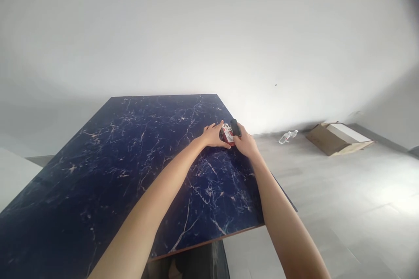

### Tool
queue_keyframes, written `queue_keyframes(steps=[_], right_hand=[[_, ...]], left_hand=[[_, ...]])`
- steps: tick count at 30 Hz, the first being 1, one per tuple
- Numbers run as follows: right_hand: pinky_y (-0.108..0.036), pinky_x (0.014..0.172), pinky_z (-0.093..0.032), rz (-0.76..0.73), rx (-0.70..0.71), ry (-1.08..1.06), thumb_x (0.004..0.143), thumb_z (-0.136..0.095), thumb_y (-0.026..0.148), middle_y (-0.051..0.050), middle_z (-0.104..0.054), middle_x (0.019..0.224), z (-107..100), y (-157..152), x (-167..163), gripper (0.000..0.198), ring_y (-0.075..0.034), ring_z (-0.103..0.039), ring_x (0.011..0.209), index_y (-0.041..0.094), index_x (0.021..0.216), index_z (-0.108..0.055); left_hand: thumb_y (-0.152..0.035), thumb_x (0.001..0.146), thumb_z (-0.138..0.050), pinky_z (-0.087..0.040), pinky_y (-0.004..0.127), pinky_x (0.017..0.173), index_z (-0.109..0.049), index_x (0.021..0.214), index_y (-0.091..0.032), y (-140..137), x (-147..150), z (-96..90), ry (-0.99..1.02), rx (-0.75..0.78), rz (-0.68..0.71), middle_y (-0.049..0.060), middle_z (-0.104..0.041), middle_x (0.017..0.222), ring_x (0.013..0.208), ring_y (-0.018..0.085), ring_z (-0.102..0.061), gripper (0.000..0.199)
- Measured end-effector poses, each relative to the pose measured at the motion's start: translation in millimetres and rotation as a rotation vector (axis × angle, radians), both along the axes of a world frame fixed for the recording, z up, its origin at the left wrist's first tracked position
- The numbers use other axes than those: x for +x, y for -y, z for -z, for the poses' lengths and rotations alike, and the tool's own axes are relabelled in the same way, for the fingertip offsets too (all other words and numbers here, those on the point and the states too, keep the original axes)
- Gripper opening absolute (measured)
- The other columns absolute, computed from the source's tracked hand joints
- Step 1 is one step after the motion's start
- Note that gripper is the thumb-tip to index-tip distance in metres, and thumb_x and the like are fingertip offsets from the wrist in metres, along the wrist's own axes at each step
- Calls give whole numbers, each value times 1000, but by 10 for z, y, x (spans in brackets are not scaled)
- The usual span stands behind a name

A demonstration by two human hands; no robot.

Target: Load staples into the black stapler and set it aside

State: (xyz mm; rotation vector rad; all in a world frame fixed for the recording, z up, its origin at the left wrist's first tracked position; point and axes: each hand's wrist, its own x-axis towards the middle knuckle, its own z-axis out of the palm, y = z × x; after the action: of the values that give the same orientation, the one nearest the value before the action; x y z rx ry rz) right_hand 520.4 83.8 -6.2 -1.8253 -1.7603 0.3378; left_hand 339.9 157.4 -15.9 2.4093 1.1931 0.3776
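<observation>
Near the right edge of the blue marbled table (pixel 131 139), both hands are together at a small red-and-white box (pixel 227 133). My left hand (pixel 213 136) grips it from the left, with the thumb on its near side and the index finger at its far side. A dark, rounded object (pixel 235 127) stands against the box's right side. My right hand (pixel 246 141) closes around that dark object, with the thumb over its near end. Its exact kind is hard to make out, since the fingers cover part of it.
A clear plastic bottle (pixel 287 137) lies on the pale floor by the wall. To its right is an open cardboard box (pixel 322 139) with a white panel (pixel 349 133). A white wall (pixel 163 30) rises behind the table.
</observation>
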Motion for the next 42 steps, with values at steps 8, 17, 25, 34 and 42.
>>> queue_keyframes(steps=[8, 17, 25, 34, 42], right_hand=[[-54, 110, -39, 143, 283, -112, 92, -51, 45, -22, -51, 146, 106, 55, -125, 66, -36, -48, 133, 13, 149, -44], [-48, 111, -39, -116, 675, -27, 97, -51, 34, -15, -58, 134, -175, 265, -930, 40, -30, -50, 127, 17, 133, -57], [-40, 107, -45, -699, 344, 120, 97, -49, 21, -12, -63, 133, -35, 273, -2177, 37, -25, -57, 121, 15, 132, -60], [-44, 108, -44, -819, 227, 133, 96, -54, 21, -10, -68, 128, 142, 401, -2212, 35, -26, -59, 119, 17, 130, -62], [-47, 104, -46, -800, 175, 160, 97, -51, 23, -12, -67, 129, 111, 427, -2232, 34, -29, -58, 121, 19, 129, -62]], left_hand=[[-75, 96, -33, -20, 55, 121, -15, 163, -25, 477, -471, 1, 101, 80, -69, 10, -19, 169, 154, 36, -18, 86], [-49, 105, -40, -40, 49, 112, -64, 131, -25, 1242, -2124, -129, 118, 349, -157, 6, -66, 133, 128, 27, -55, 42], [-43, 105, -40, -46, 45, 103, -68, 123, -23, 1206, -2605, 26, 28, 362, -168, 7, -69, 124, 114, 26, -61, 39], [-42, 105, -43, -46, 45, 99, -70, 120, -22, 1212, -2574, 92, -70, 387, -134, 6, -65, 128, 112, 27, -55, 37], [-44, 104, -46, -46, 47, 100, -72, 122, -27, 1222, -2583, 102, -42, 382, -130, 7, -64, 128, 116, 28, -54, 36]])
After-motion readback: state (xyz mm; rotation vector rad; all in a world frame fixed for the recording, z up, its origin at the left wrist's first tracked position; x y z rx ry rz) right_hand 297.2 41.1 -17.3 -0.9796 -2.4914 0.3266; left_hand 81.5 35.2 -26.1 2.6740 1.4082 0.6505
